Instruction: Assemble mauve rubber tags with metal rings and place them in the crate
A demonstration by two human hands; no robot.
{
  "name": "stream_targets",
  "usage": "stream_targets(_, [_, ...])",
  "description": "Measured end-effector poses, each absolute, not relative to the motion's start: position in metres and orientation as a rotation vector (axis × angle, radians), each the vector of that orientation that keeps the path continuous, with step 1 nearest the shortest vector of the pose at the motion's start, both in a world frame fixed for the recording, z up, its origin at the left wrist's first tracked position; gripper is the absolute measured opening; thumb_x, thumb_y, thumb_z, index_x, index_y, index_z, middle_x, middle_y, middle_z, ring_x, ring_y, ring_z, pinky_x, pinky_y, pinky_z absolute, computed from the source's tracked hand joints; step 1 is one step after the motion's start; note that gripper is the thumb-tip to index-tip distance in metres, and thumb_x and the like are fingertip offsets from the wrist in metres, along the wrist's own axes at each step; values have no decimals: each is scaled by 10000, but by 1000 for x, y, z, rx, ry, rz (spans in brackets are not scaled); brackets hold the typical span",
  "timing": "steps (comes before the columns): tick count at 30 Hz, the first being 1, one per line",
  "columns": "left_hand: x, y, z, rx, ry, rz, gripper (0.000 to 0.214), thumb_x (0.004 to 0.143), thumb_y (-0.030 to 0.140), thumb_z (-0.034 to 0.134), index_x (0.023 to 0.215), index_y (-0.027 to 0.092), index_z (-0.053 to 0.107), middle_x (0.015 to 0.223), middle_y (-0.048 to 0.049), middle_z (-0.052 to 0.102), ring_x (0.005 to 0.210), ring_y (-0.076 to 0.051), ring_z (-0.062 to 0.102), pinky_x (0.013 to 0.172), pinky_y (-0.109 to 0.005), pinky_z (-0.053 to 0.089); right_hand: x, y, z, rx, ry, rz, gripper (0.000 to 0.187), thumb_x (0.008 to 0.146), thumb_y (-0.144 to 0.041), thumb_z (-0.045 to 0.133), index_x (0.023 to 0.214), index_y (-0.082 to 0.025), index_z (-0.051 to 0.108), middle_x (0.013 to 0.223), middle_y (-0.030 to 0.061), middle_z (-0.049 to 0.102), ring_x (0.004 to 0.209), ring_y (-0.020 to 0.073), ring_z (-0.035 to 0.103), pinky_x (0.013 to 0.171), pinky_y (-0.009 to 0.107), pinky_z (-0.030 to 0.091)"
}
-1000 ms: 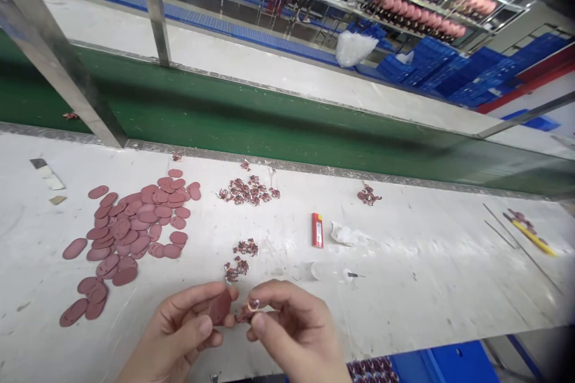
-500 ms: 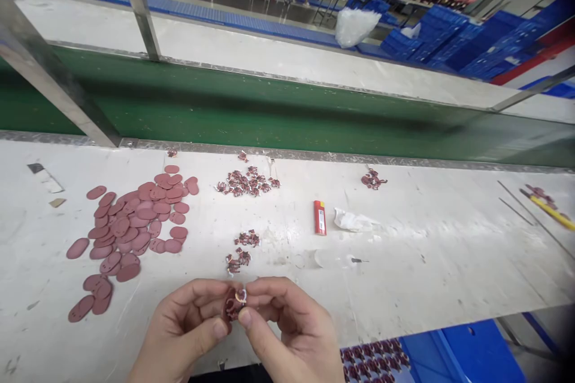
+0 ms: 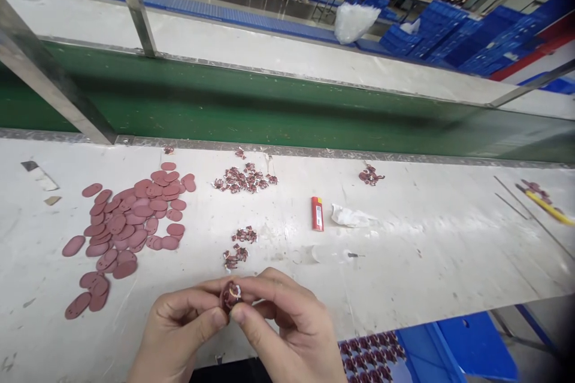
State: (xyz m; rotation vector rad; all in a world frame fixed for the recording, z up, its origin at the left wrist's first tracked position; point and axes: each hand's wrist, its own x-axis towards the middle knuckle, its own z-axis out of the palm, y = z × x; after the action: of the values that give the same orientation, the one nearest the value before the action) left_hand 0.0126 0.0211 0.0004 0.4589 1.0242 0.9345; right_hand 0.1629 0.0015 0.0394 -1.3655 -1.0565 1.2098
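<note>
While the left hand [image 3: 184, 324] and right hand [image 3: 287, 326] clamp together on a small maroon piece [image 3: 231, 296] with a pale ring, it sits above the white bench [image 3: 404, 263], near 2 small heaps of maroon pieces [image 3: 245, 235].

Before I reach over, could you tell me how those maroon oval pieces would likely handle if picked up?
The maroon oval pieces look thin and flat, so they probably feel light and won't roll. Lying overlapped in a loose pile, they may slide apart when pushed.
</note>
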Motion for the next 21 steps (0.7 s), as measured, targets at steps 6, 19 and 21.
stream_targets(6, [17, 17, 2, 404, 1000, 973, 222, 586, 388, 988, 592, 246, 818, 881, -63, 858, 956, -301, 778, 890, -365, 628, 162, 2, 40, -1358, -985, 1227, 248, 880, -186, 748, 1038, -353, 840, 866, 17, 760, 763, 150, 721, 677, 231, 584])
stream_targets(19, [18, 17, 4, 409, 1020, 1038, 211, 576, 394, 992, 603, 265, 826, 907, -51, 858, 930, -294, 780, 867, -354, 634, 151, -3, 28, -1254, -841, 1204, 177, 871, -194, 772, 1009, -286, 833, 907, 42, 763, 763, 157, 709, 742, 281, 623])
stream_targets(21, [19, 17, 5, 397, 1037, 1049, 223, 559, 394, 1000, 594, 264, 822, 893, -45, 858, 910, -286, 780, 872, -356, 632, 150, -4, 26, -1242, -835, 1206, 169, 876, -208, 771, 1012, -287, 832, 902, 44, 759, 760, 160, 706, 742, 288, 625])
